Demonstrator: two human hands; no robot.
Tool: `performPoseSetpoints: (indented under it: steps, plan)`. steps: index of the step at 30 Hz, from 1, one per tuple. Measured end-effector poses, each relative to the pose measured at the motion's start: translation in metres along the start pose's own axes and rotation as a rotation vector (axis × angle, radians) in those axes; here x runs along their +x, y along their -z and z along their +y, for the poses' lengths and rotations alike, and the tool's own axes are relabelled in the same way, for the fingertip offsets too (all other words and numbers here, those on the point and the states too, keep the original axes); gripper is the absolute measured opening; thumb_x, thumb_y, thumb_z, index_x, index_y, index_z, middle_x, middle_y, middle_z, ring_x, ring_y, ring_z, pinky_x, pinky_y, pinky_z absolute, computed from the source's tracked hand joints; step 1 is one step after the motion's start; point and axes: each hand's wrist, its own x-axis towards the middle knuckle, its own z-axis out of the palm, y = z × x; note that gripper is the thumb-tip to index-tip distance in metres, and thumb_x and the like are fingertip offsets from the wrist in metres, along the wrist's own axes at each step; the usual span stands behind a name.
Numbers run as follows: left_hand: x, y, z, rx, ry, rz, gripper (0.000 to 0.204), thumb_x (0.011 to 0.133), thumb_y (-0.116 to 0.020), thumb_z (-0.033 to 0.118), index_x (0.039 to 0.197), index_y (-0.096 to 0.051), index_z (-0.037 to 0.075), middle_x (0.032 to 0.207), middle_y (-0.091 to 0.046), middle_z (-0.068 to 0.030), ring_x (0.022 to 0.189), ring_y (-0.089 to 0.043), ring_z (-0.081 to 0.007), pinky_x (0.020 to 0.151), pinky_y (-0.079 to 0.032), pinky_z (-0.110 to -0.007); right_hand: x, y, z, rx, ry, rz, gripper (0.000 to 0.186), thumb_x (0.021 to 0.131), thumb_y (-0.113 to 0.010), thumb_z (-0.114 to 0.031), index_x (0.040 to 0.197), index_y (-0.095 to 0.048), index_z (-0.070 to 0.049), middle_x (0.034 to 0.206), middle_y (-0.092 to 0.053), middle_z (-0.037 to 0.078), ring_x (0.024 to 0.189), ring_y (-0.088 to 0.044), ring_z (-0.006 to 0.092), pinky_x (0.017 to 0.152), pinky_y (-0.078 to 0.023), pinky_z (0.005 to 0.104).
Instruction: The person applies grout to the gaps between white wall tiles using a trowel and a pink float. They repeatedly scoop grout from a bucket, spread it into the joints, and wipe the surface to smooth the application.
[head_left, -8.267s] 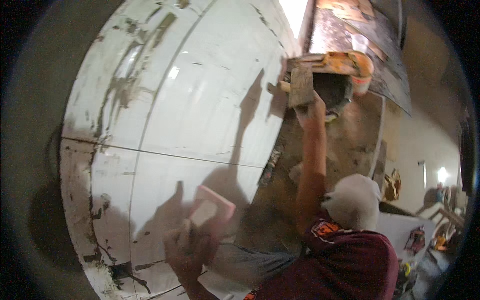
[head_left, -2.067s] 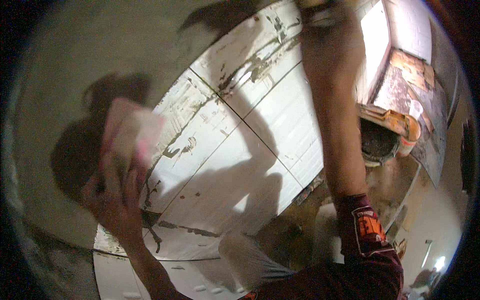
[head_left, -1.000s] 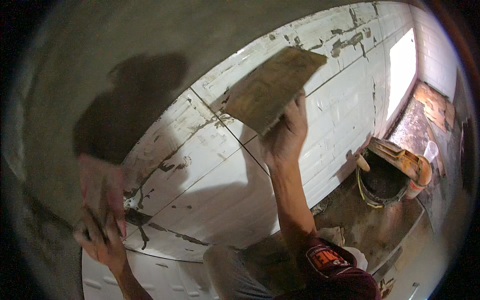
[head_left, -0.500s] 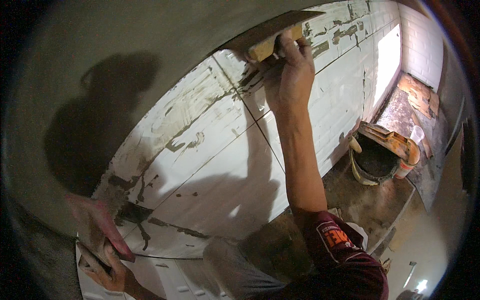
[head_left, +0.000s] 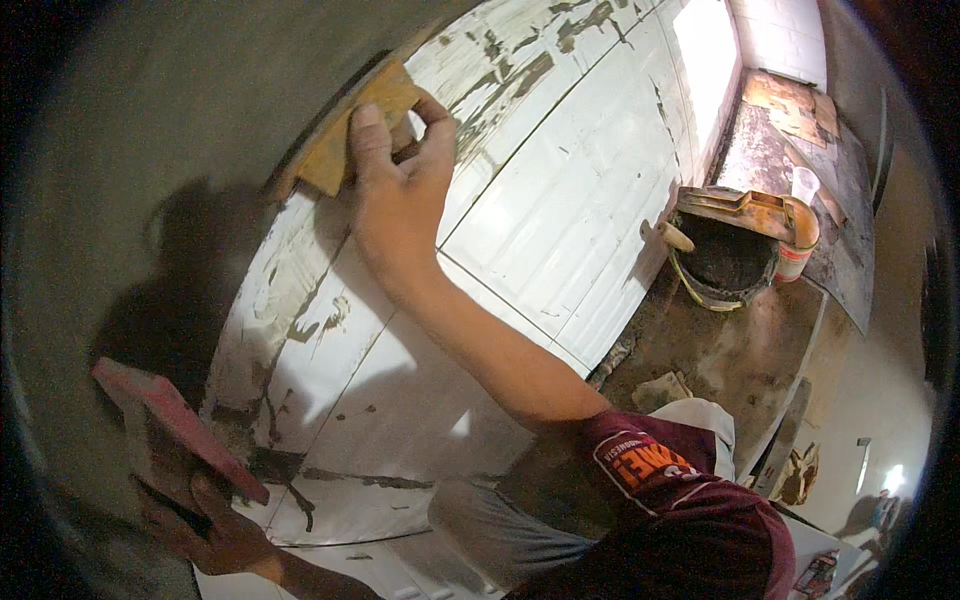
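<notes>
My right hand (head_left: 405,190) is wrapped round the yellow grip of a plastering float (head_left: 340,135). The float lies against the grey plastered wall (head_left: 200,90), tilted along the upper edge of the white tiles (head_left: 545,215). At the lower left, my left hand (head_left: 215,530) grips a flat red-edged board (head_left: 180,425) from below, thumb on its near side. That board is held up close to the wall, apart from the float. Its underside and some of my left fingers are in shadow.
Dark mortar smears mark the tiles. To the right, a bucket (head_left: 725,265) of dark mix stands on the dirty floor with an orange-brown tool (head_left: 745,210) across its rim. A clear plastic cup (head_left: 804,184) is beyond it. My bent knee (head_left: 500,535) is near the tiles.
My right hand has moved the float left and down along the top of the tiles. My left hand and its board have shifted slightly. The view has turned a little to the right.
</notes>
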Motion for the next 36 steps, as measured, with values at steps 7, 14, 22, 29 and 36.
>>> performPoseSetpoints:
  steps: [7,14,22,29,36]
  plan:
    - [-0.006,0.007,-0.032,0.195,-0.251,-0.097,0.049,0.089,-0.063,0.032,0.131,-0.055,0.008,0.136,-0.051,-0.0147,0.121,-0.048,-0.0355,0.101,-0.040,-0.045,0.085,0.023,-0.014,-0.293,0.208,0.117,0.047,0.094,-0.056,-0.021,0.123,-0.035,0.009,0.110,-0.055,0.024,0.103,-0.057,0.0303,0.091,-0.044,0.0379]
    - [0.011,0.020,-0.015,-0.095,0.011,-0.115,0.042,0.092,-0.059,0.027,0.129,-0.057,0.007,0.137,-0.050,-0.0153,0.116,-0.053,-0.0361,0.095,-0.045,-0.043,0.111,0.024,-0.063,-0.219,0.077,0.040,0.049,0.094,-0.053,-0.028,0.122,-0.042,0.010,0.105,-0.059,0.023,0.087,-0.063,0.0285,0.069,-0.055,0.0368]
    - [0.105,-0.038,0.038,0.114,-0.655,-0.026,0.030,0.091,-0.062,0.030,0.117,-0.062,0.015,0.126,-0.060,-0.0089,0.105,-0.057,-0.0341,0.086,-0.047,-0.041,-0.031,0.000,0.006,-0.410,0.171,-0.043,0.036,0.090,-0.059,-0.015,0.118,-0.042,0.001,0.102,-0.056,0.015,0.097,-0.055,0.0261,0.086,-0.045,0.0371]
    - [0.120,-0.102,0.093,0.020,-0.788,0.013,0.042,0.088,-0.063,0.033,0.127,-0.053,0.019,0.130,-0.051,-0.0100,0.097,-0.053,-0.0290,0.083,-0.045,-0.041,-0.097,0.080,-0.043,-0.097,-0.478,0.178,0.050,0.097,-0.054,-0.027,0.133,-0.027,-0.006,0.095,-0.055,0.009,0.080,-0.055,0.0137,0.061,-0.048,0.0267]
    - [0.132,-0.117,0.222,0.012,-0.807,-0.104,0.048,0.089,-0.060,0.019,0.135,-0.047,0.015,0.130,-0.045,-0.0155,0.101,-0.055,-0.0308,0.090,-0.046,-0.045,-0.027,0.152,-0.035,0.072,-0.242,0.388,0.046,0.097,-0.053,-0.022,0.131,-0.028,-0.004,0.106,-0.056,0.015,0.092,-0.058,0.0184,0.076,-0.052,0.0313]
